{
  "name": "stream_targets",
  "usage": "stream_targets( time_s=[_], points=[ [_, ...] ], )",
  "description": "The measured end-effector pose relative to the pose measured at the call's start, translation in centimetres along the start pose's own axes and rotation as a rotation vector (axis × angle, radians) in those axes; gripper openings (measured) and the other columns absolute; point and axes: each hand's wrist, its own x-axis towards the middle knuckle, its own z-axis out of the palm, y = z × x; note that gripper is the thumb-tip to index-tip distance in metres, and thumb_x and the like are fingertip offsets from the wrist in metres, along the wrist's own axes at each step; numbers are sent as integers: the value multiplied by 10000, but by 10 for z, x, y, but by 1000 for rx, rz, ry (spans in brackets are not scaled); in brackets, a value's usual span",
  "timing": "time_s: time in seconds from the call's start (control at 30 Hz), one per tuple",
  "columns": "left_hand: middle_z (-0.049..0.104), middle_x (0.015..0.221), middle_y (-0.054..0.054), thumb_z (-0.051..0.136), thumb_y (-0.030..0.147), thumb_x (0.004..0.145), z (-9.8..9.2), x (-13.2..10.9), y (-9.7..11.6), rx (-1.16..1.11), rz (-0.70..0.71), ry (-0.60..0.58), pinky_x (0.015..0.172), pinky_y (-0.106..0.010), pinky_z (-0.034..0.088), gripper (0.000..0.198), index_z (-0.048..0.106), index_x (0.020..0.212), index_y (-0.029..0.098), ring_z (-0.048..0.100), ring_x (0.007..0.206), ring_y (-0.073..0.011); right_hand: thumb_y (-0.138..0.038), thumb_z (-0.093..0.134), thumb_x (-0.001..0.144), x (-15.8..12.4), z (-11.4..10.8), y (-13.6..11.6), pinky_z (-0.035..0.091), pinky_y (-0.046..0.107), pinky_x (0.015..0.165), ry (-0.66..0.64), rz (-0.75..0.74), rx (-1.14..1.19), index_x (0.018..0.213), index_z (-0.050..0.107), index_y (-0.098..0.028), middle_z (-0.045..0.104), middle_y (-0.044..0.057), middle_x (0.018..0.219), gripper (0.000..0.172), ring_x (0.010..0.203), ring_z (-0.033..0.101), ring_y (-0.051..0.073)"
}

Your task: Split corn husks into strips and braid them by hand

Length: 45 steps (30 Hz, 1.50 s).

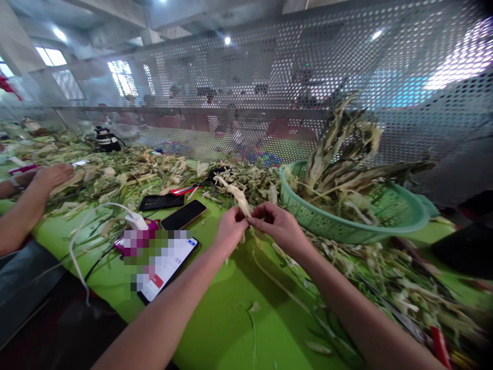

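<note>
Over the green table my left hand (231, 227) is closed in a pinch on a pale, dried husk (239, 196), which sticks up and away from the fingers. My right hand (278, 222) meets it from the right, thumb and forefinger pinched at the husk's lower end. Both sets of fingertips nearly touch. Thin strands hang below them. Just right of my right hand stands a green plastic basket (346, 234) holding a bundle of dry husks and leaves (339, 154).
Left of my hands lie a lit phone (169, 270), a dark phone (184, 215), a black phone or case (160, 202) and a white charger (136, 221) with its cable. Plant scraps (154, 172) cover the back. A co-worker's hand (52, 177) is at left. A perforated metal screen (239, 103) stands behind.
</note>
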Motion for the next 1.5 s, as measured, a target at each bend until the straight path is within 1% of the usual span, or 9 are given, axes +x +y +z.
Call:
stream_targets(
  time_s=[0.1,0.27,0.47,0.57,0.87,1.03,1.2,1.37,1.5],
  points=[
    [668,778,-36,667,233,714,2,-1,1,-58,-25,-17,680,-251,467,142,639,826,151,612,728,-154,-353,656,755,2,0,3,401,257,575,22,32,21,811,634,-193,621,5,720,171,644,525,145],
    [644,735,-25,694,293,719,4,-4,6,-203,-93,6,651,-252,478,189,598,812,158,617,666,-139,-368,699,692,5,-3,2,378,255,510,67,150,307,715,575,-192,531,-40,586,217,514,465,112],
    [611,695,2,673,273,722,0,-4,8,-148,-63,20,580,-216,425,154,599,796,160,557,605,-107,-406,735,678,3,-5,-3,385,253,489,80,223,482,761,554,-186,643,1,647,297,468,498,102],
    [584,668,10,671,295,731,-2,-3,7,-89,-37,34,578,-211,394,158,597,753,157,528,597,-97,-407,757,658,4,-6,-5,400,246,506,116,236,532,810,562,-186,624,-15,652,332,490,526,103],
    [595,650,2,698,361,720,6,-9,11,0,21,-56,590,-217,387,218,614,705,160,522,606,-110,-433,761,618,3,-4,-5,399,258,516,136,201,392,721,619,-166,567,-12,612,319,527,470,110],
    [628,698,-11,645,415,768,6,-11,13,-135,-86,-90,613,-228,424,259,677,812,163,558,637,-125,-383,723,644,3,-7,-2,394,267,543,127,202,426,722,666,-159,624,16,663,243,554,479,120],
    [638,671,-12,698,433,715,8,-13,19,-264,-182,-90,572,-225,416,296,679,800,151,557,591,-119,-349,722,660,4,-7,1,383,263,561,125,201,502,727,680,-166,626,11,663,199,567,486,119],
    [649,688,-17,732,431,683,10,-15,24,-315,-214,-113,559,-213,431,312,654,779,145,564,583,-109,-387,746,630,4,-7,0,386,263,545,118,208,501,722,683,-159,645,18,685,254,552,495,115],
    [632,697,-15,719,432,711,10,-15,21,-257,-152,-104,573,-213,442,301,646,804,155,575,606,-111,-404,750,625,4,-6,-3,395,263,542,79,212,436,711,675,-158,630,8,640,272,543,506,120]
  ],
)
